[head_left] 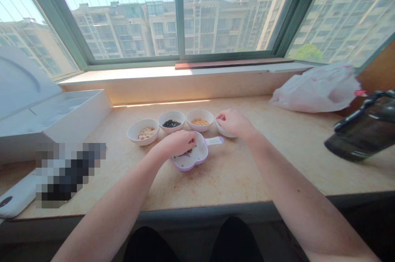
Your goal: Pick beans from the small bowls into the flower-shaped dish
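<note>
1. Left hand (175, 143): forearm stretched forward, palm down over the lilac dish (197, 157) at mid-table (247, 167); fingers bunched narrowly above its contents
2. Right hand (233, 122): wrist bent inward, fingers curled into the rightmost white bowl (222, 131), just behind the dish; their hold cannot be told

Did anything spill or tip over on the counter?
No spill shows: the four white bowls and the purple dish sit upright. Only the dark jug at the right looks tilted, perhaps from the lens.
</note>
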A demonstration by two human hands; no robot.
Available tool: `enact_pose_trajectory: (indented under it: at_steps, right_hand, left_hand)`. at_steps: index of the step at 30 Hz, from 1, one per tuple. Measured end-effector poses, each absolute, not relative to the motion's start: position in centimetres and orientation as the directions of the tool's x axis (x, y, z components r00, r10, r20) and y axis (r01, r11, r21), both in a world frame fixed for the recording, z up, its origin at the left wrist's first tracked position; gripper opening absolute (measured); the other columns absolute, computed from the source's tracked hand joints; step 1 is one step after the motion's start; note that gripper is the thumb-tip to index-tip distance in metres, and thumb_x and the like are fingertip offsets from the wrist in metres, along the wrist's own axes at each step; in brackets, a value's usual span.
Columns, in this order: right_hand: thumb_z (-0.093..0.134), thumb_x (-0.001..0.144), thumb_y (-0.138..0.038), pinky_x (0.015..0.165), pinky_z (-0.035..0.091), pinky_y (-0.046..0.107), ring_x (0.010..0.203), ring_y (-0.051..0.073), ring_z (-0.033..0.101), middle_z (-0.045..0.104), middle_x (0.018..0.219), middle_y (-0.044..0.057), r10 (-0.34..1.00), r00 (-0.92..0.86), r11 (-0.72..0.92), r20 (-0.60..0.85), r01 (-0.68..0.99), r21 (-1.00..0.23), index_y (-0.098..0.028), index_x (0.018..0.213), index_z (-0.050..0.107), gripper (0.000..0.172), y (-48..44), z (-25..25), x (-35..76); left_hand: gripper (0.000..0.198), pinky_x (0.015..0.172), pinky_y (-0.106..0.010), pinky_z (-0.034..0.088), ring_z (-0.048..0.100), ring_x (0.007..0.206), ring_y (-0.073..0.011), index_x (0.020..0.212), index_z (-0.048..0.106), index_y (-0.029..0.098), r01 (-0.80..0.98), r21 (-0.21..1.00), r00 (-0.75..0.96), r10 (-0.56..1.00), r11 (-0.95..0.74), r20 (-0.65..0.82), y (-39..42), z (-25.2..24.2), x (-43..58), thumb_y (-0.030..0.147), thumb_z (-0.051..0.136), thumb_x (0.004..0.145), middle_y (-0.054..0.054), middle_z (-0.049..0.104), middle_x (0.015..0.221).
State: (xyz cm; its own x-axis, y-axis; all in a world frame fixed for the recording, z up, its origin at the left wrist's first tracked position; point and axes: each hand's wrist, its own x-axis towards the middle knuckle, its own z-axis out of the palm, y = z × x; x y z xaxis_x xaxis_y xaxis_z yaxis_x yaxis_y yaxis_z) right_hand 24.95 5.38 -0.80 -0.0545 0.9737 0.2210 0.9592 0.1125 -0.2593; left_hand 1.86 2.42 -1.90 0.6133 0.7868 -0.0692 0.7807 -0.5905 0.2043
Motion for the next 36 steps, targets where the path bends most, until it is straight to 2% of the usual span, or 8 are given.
enact_pose_trajectory:
  at_steps: [8, 12, 15, 17, 20, 23, 30, 36]
  right_hand:
    - [0.053, 0.09, -0.028, 0.076, 0.048, 0.032, 0.101, 0.027, 0.07, 0.078, 0.107, 0.008, 0.972, -0.006, 0.07, 0.235, 0.962, -0.263, -0.021, 0.105, 0.078, 0.03, 5.2, -0.2, 24.6]
    - [0.056, 0.089, -0.028, 0.076, 0.048, 0.032, 0.097, 0.027, 0.07, 0.078, 0.103, 0.009, 0.962, 0.023, 0.067, 0.273, 0.946, -0.318, -0.021, 0.102, 0.078, 0.027, 5.0, 0.0, 24.5]
    - [0.059, 0.089, -0.028, 0.077, 0.049, 0.032, 0.09, 0.024, 0.07, 0.078, 0.096, 0.009, 0.937, 0.024, 0.133, 0.348, 0.898, -0.419, -0.02, 0.097, 0.078, 0.022, 5.0, 0.1, 24.3]
    - [0.061, 0.089, -0.028, 0.076, 0.049, 0.031, 0.083, 0.022, 0.069, 0.078, 0.091, 0.009, 0.911, 0.005, 0.223, 0.412, 0.835, -0.503, -0.018, 0.092, 0.078, 0.019, 5.0, 0.3, 24.1]
    - [0.063, 0.089, -0.031, 0.073, 0.049, 0.031, 0.075, 0.019, 0.067, 0.077, 0.09, 0.008, 0.873, -0.084, 0.404, 0.481, 0.676, -0.616, -0.017, 0.09, 0.077, 0.02, 4.8, 0.4, 23.6]
    - [0.064, 0.089, -0.038, 0.07, 0.049, 0.03, 0.073, 0.017, 0.065, 0.076, 0.09, 0.006, 0.854, -0.184, 0.51, 0.486, 0.479, -0.715, -0.017, 0.091, 0.076, 0.024, 4.4, 0.3, 23.0]
    - [0.076, 0.08, -0.045, 0.052, 0.04, 0.024, 0.055, 0.01, 0.055, 0.07, 0.079, 0.002, 0.859, -0.393, 0.417, 0.328, 0.165, -0.894, -0.018, 0.097, 0.075, 0.032, 3.0, 0.6, 22.0]
    - [0.082, 0.074, -0.045, 0.052, 0.046, 0.024, 0.057, 0.011, 0.06, 0.07, 0.078, 0.001, 0.867, -0.39, 0.377, 0.31, 0.108, -0.92, -0.018, 0.097, 0.075, 0.036, 2.5, 0.4, 21.3]
  left_hand:
    - [0.024, 0.065, -0.033, 0.037, 0.056, 0.073, -0.0191, 0.086, 0.06, 0.019, 0.777, 0.249, 0.6, 0.8, -0.579, -0.012, 2.8, -1.6, 0.8, 0.026, 0.04, 0.097, -0.007, 0.066, 0.084]
    - [0.019, 0.061, -0.029, 0.035, 0.052, 0.066, -0.0153, 0.085, 0.058, 0.019, 0.685, 0.601, 0.473, 0.879, -0.413, 0.065, 2.6, -0.4, 0.6, 0.029, 0.046, 0.096, -0.003, 0.061, 0.078]
    - [0.023, 0.055, -0.025, 0.03, 0.042, 0.056, -0.0102, 0.081, 0.054, 0.018, 0.334, 0.901, 0.483, 0.871, -0.275, 0.087, 2.4, 0.3, 0.8, 0.036, 0.055, 0.095, 0.002, 0.051, 0.066]
    - [0.029, 0.053, -0.023, 0.029, 0.039, 0.055, -0.0079, 0.077, 0.05, 0.018, 0.04, 0.99, 0.521, 0.848, -0.136, 0.096, 2.3, 0.7, 0.9, 0.039, 0.061, 0.093, 0.003, 0.046, 0.066]
    - [0.029, 0.052, -0.02, 0.03, 0.038, 0.055, -0.0059, 0.076, 0.051, 0.016, -0.261, 0.962, 0.536, 0.841, 0.077, 0.078, 1.9, 1.2, 0.9, 0.033, 0.072, 0.086, 0.005, 0.043, 0.066]
    - [0.023, 0.05, -0.019, 0.031, 0.037, 0.054, -0.0055, 0.08, 0.055, 0.016, -0.38, 0.898, 0.56, 0.828, 0.22, 0.035, 1.8, 1.3, 1.0, 0.026, 0.076, 0.083, 0.006, 0.039, 0.065]
    - [0.022, 0.051, -0.018, 0.033, 0.039, 0.055, -0.0056, 0.081, 0.057, 0.015, -0.383, 0.868, 0.627, 0.779, 0.317, -0.008, 2.0, 0.2, 1.5, 0.026, 0.077, 0.084, 0.006, 0.041, 0.067]
    - [0.022, 0.054, -0.019, 0.033, 0.038, 0.057, -0.0059, 0.085, 0.059, 0.015, -0.357, 0.873, 0.64, 0.768, 0.331, -0.03, 2.2, -0.5, 1.7, 0.029, 0.077, 0.084, 0.005, 0.042, 0.067]
